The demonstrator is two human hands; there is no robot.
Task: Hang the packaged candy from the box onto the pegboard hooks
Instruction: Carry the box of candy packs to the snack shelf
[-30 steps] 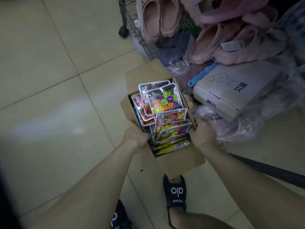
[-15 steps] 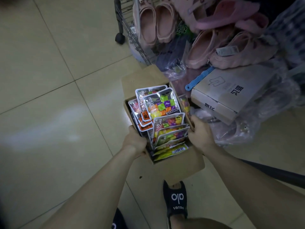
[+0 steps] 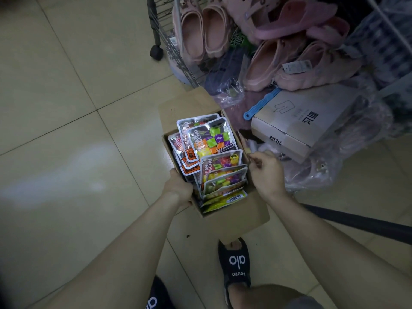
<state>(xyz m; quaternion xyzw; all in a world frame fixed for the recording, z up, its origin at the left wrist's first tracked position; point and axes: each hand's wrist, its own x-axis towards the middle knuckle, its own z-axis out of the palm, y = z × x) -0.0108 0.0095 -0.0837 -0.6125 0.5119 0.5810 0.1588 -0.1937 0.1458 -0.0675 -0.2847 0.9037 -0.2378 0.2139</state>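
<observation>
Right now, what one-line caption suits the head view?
Left hand grips an open cardboard box of candy packets; right hand at its right edge.

Matt brown cardboard box [image 3: 234, 219] holds glossy foil-plastic candy packets [image 3: 207, 141] — floor tiles [image 3: 66, 108] smooth, faintly shiny.
</observation>
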